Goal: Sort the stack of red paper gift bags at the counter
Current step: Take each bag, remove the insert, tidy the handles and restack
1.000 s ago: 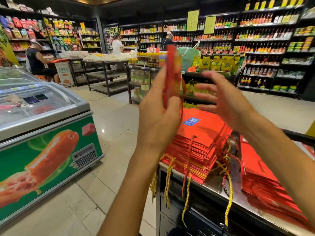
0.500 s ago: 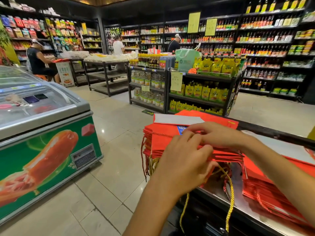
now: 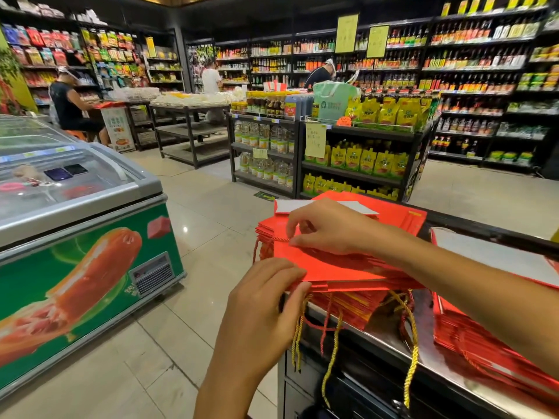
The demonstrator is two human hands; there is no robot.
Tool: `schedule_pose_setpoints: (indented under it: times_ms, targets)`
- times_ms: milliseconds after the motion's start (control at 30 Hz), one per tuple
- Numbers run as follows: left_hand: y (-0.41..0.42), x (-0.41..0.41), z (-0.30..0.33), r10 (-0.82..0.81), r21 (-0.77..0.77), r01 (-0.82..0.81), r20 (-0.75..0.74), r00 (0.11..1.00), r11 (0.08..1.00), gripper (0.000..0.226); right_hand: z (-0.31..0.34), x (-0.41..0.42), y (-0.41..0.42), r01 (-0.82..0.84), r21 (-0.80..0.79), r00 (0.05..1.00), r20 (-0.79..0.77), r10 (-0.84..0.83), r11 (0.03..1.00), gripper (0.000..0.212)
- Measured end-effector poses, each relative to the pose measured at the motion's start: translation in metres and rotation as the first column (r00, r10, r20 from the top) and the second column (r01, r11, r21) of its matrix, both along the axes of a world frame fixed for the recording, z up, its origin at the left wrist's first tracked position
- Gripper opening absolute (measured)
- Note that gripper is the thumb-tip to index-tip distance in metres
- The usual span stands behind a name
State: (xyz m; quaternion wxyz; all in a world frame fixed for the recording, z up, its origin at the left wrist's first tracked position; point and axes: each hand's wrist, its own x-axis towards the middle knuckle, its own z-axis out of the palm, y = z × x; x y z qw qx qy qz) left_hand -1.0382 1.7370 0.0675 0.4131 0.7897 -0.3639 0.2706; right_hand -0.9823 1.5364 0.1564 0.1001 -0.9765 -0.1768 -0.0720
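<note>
Two bare forearms are shown, ending in the left hand [image 3: 260,309] and right hand [image 3: 332,228]. No sleeve, glove or ring is worn, as far as the blurred, wide-angle view allows.

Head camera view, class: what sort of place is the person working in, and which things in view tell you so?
Most likely a grocery shop or small supermarket. Wall shelves of bottles line the back, a chest freezer stands on the left, and a display rack of yellow pouches fills the middle aisle.
</note>
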Motion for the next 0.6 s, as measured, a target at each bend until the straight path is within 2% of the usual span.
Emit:
schedule_pose_setpoints:
  times_ms: [67, 167, 233, 300, 433, 600]
  targets:
    - [0.001, -0.001, -0.004, -0.006, -0.030, 0.005, -0.027, 1.000, 1.000, 0.019, 0.002, -0.006, -0.010, 0.020, -0.005, 1.000, -0.017, -0.020, 1.000, 0.005]
    - [0.001, -0.003, -0.008, -0.014, -0.078, 0.011, -0.041, 0.999, 0.997, 0.018, 0.017, -0.025, -0.039, 0.078, -0.083, 0.987, -0.136, -0.089, 0.993, 0.005]
    - [0.000, -0.003, -0.012, -0.009, -0.103, 0.006, -0.028, 1.000, 0.995, 0.018, 0.027, -0.037, -0.061, 0.118, -0.160, 0.966, -0.210, -0.151, 0.980, 0.007]
    - [-0.001, -0.003, -0.014, 0.003, -0.122, -0.006, -0.023, 1.000, 0.993, 0.017, 0.034, -0.043, -0.072, 0.132, -0.223, 0.958, -0.220, -0.182, 0.966, 0.013]
    - [-0.003, -0.003, -0.014, 0.018, -0.135, -0.021, -0.025, 1.000, 0.991, 0.017, 0.033, -0.041, -0.055, 0.040, -0.081, 0.991, -0.125, -0.050, 0.996, 0.037]
    - [-0.002, -0.005, -0.011, 0.038, -0.128, -0.039, -0.012, 0.999, 0.991, 0.016, 0.014, -0.026, -0.012, -0.124, 0.007, 0.984, -0.130, 0.124, 0.992, 0.039]
